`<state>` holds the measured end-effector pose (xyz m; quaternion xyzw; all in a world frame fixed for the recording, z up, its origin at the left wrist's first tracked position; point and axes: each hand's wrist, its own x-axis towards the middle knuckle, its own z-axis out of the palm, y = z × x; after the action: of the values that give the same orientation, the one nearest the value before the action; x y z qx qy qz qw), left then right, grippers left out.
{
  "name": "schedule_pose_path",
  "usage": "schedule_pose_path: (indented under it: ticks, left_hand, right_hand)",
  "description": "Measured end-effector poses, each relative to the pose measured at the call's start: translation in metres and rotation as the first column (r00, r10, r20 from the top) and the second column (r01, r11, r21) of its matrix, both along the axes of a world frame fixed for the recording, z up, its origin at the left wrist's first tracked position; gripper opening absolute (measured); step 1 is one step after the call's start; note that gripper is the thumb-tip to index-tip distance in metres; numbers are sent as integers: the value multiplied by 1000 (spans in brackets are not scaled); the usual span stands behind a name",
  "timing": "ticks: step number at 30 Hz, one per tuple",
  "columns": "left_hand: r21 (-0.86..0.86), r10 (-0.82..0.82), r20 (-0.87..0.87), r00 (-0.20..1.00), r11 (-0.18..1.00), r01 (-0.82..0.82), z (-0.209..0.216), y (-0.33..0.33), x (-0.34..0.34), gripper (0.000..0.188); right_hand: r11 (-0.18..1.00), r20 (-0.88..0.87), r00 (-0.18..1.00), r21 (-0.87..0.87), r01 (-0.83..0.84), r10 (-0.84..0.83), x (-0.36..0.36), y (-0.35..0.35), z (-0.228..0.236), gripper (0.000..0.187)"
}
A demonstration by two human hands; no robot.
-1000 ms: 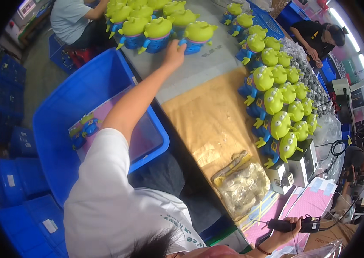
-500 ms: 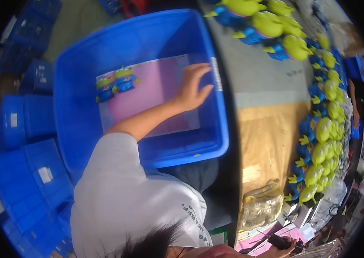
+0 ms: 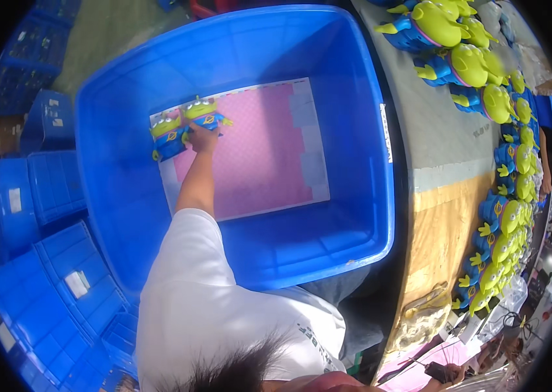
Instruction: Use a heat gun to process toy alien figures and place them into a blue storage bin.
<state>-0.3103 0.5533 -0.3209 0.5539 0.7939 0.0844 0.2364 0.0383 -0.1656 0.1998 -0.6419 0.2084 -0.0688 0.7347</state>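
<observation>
Inside a large blue bin (image 3: 289, 261), two green alien toy figures in blue suits lie side by side at the upper left of the pink sheet (image 3: 256, 157). My left hand (image 3: 204, 138) reaches in from below, fingers closed around the lower part of the right-hand alien toy figure (image 3: 206, 117). Its fingertips are partly hidden. The left-hand alien toy figure (image 3: 167, 136) lies just beside that hand. I cannot make out my right hand for sure. Near the lower right edge, a small hand touches a dark object (image 3: 442, 371); whose hand it is stays unclear.
Right of the bin runs a grey and tan work table (image 3: 445, 228) bearing rows of similar alien figures (image 3: 478, 68). A crumpled clear bag (image 3: 423, 323) lies near its lower end. Blue crates (image 3: 60, 261) stack along the left. A person's arm (image 3: 545, 163) shows at far right.
My left hand has moved left across the bin from its right wall, and its fingers have closed on the right-hand alien toy figure. The view has shifted, so the bin appears larger.
</observation>
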Motion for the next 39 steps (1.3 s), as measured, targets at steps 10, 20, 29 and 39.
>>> schedule_pose_path:
  ticks: [10, 20, 29, 39]
  left_hand:
    - [-574, 600, 800, 13, 759, 306, 94, -92, 49, 75]
    - [219, 697, 686, -208, 75, 973, 354, -307, 206, 109]
    - [-40, 690, 528, 495, -562, 826, 376, -531, 285, 74]
    - [-578, 734, 338, 589, -332, 745, 383, -595, 283, 55]
  right_hand:
    - [998, 22, 999, 55, -34, 33, -21, -22, 10, 13]
    - [994, 263, 958, -25, -109, 112, -39, -36, -8, 29]
    - [980, 697, 695, -195, -48, 173, 25, -92, 24, 36]
    - [979, 603, 779, -192, -68, 172, 120, -81, -9, 15]
